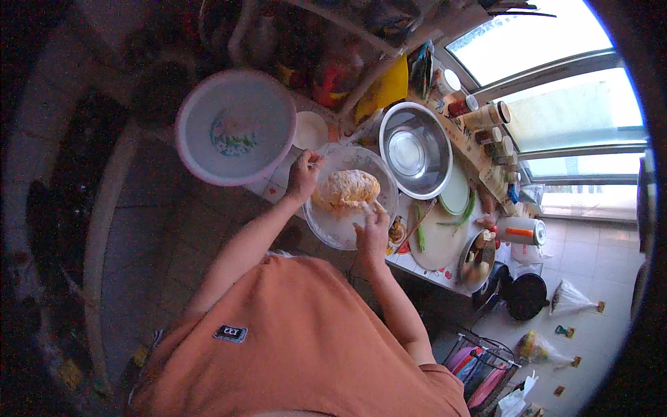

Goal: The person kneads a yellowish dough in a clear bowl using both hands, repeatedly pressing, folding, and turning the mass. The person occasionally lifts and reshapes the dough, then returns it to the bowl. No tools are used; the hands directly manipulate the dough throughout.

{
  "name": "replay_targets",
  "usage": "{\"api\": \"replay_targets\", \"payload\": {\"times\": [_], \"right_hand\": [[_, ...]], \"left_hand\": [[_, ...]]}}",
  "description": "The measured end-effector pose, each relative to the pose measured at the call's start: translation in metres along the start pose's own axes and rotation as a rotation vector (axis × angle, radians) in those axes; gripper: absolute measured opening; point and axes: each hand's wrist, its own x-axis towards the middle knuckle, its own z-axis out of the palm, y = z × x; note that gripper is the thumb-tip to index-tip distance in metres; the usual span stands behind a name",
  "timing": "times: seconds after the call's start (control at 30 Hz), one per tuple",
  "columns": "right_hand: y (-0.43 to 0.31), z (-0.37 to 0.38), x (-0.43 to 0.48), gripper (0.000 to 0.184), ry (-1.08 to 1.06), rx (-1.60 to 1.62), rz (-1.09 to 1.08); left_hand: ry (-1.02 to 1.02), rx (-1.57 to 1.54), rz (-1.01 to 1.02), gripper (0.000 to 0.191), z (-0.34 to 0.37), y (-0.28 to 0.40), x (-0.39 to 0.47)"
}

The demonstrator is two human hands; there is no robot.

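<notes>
A clear plastic bowl (333,234) stands before me, with a rough lump of yellowish dough (351,186) in it, dusted with flour. My left hand (305,174) grips the bowl's rim at its left side, fingers bent over the edge. Inside the bowl, near its right side, my right hand (373,229) has its fingers spread at the lower edge of the dough; flour or dough clings to the fingertips. Whether they press on the dough cannot be told.
Left of the bowl is a large pink-rimmed basin (237,169). A steel basin (416,151) stands to the right, beside a round cutting board (437,245) with a green-handled peeler (420,237). Farther right, an oval dish (477,260) holds food. Jars (490,115) line the windowsill.
</notes>
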Motion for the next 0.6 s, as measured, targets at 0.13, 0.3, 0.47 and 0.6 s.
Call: {"api": "replay_targets", "payload": {"times": [0.13,0.3,0.47,0.6], "right_hand": [[0.039,0.011,0.033,0.044,-0.099,0.117,-0.072],[0.033,0.013,0.1,0.036,-0.32,0.355,-0.036],[0.026,0.023,0.135,0.023,-0.547,0.187,-0.295],[0.031,0.063,0.149,0.021,-0.854,-0.289,-0.624]], "left_hand": [[0.008,0.021,0.017,0.023,0.002,-0.004,0.003],[-0.002,-0.016,-0.031,0.02,0.005,0.001,0.008],[-0.043,-0.036,-0.087,0.016,0.002,0.012,0.004],[-0.025,-0.027,-0.048,0.014,0.001,0.014,0.004]]}}
